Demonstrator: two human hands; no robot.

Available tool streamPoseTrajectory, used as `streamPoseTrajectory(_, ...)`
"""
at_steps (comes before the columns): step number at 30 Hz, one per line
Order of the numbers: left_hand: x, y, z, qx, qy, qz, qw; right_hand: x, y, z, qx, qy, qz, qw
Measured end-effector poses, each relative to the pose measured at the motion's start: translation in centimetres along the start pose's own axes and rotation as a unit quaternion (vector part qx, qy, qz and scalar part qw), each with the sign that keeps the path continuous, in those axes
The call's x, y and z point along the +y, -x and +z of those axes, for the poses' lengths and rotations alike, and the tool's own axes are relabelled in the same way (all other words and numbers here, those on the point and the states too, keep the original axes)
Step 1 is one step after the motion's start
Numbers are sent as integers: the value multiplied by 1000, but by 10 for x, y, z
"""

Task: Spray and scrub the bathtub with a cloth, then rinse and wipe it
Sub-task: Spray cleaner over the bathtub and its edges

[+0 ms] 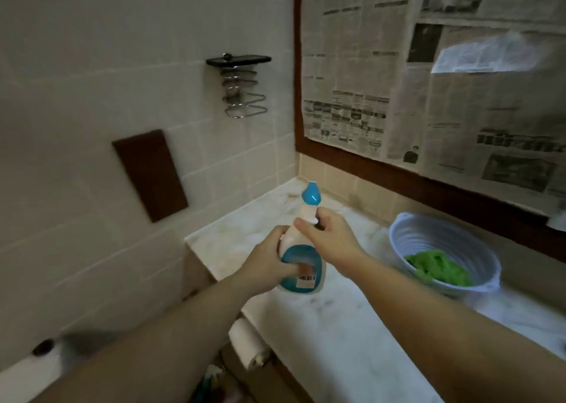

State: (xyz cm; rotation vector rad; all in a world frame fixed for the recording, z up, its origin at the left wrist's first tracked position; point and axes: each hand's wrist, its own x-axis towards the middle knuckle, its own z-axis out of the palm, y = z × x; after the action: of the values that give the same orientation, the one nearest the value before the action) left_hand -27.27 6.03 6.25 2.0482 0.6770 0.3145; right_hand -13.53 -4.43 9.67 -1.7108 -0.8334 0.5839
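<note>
Pale square tiles line the wall (92, 65) on the left, and sheets of newspaper (428, 80) cover the framed pane on the right. Below runs a marbled white tabletop (337, 326), smooth and glossy. Both hands are on the spray bottle (301, 267), held upright just above that surface. The left hand (269, 261) wraps around the rounded white belly with its blue label and barcode sticker; the right hand (324, 234) curls around the narrow neck, just below the blue nozzle (311, 194). Off to the right, a ribbed pale-blue bowl (428, 237) sits on the tabletop, and a crumpled green cloth (438, 267) lies inside it, fuzzy-looking. Up on the tiles, a coiled metal wire holder (242, 96) carries a flat black phone (239, 60) on top. A dark brown rectangle (150, 174) is stuck to the wall lower down. A white paper roll (245, 344) hangs under the tabletop's edge.
</note>
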Motion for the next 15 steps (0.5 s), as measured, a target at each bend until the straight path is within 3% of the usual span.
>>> streamPoseTrajectory(15,-94,298,-64,167,-12,-147,975,-39,168,239,-196,56,1,979)
